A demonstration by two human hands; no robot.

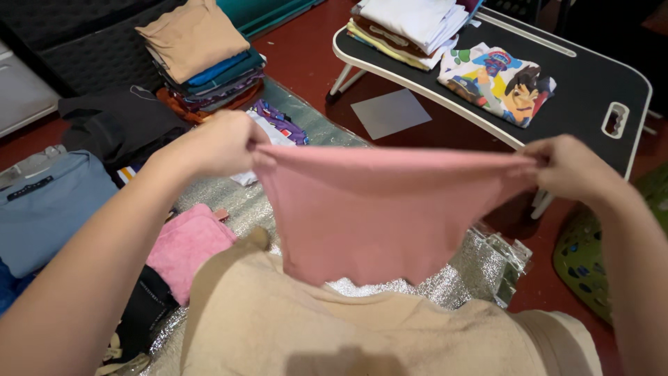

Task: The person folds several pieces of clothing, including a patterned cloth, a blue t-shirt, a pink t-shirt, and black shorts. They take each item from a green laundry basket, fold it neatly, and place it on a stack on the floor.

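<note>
Between our two hands, above the silver mat, hangs the pink cloth: left hand and right hand pinch its top corners closed. We judge it light, soft, limp; corners grip best.

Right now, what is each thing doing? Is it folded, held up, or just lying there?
Pink garment: held up, stretched between both hands.
Left hand: closed on one top corner.
Right hand: closed on the other corner.
Stack of clothes: folded, piled on the floor.
Cartoon-print shirt: folded, on the black folding table.
Pink towel: lying loose.
</note>
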